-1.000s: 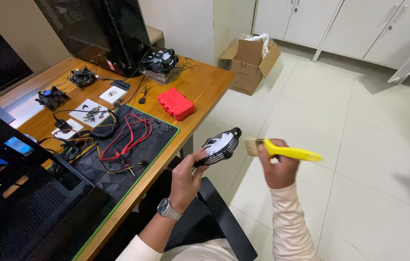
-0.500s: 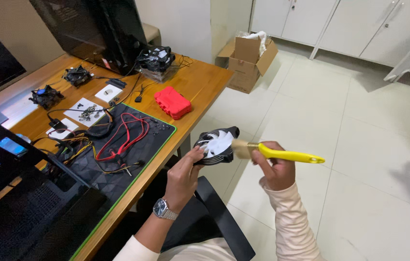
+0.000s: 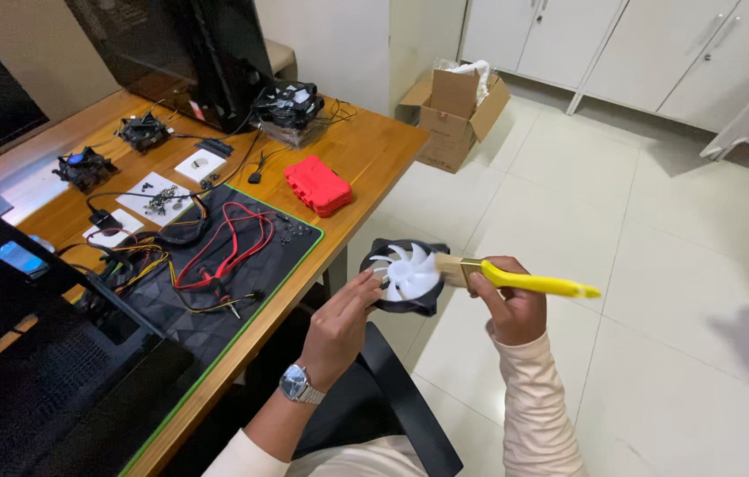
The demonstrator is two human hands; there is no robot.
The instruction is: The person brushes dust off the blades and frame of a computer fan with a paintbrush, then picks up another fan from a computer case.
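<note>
Out past the table's edge, over the pale tiled floor [image 3: 675, 230], you hold a computer case fan [image 3: 406, 276] with a black frame and white blades. Your left hand [image 3: 339, 329] grips it from below and from the left: the fingertips [image 3: 369, 284] press against the frame's lower left rim, curled closed on it, with the blade face turned toward you. Your right hand [image 3: 509, 305] is wrapped shut around the yellow handle of a paintbrush [image 3: 516, 279], thumb on top near the metal ferrule. The pale bristles touch the fan's right side, lying across the white blades. The handle's tip points away to the right.

To your left stands the wooden table [image 3: 366, 155], carrying a black mat with a green edge [image 3: 242, 265], red cables [image 3: 220, 252] lying on that mat, a red case [image 3: 318, 186], and coolers near the far end. A cardboard box [image 3: 454, 115] sits on the floor beyond the table's corner.
</note>
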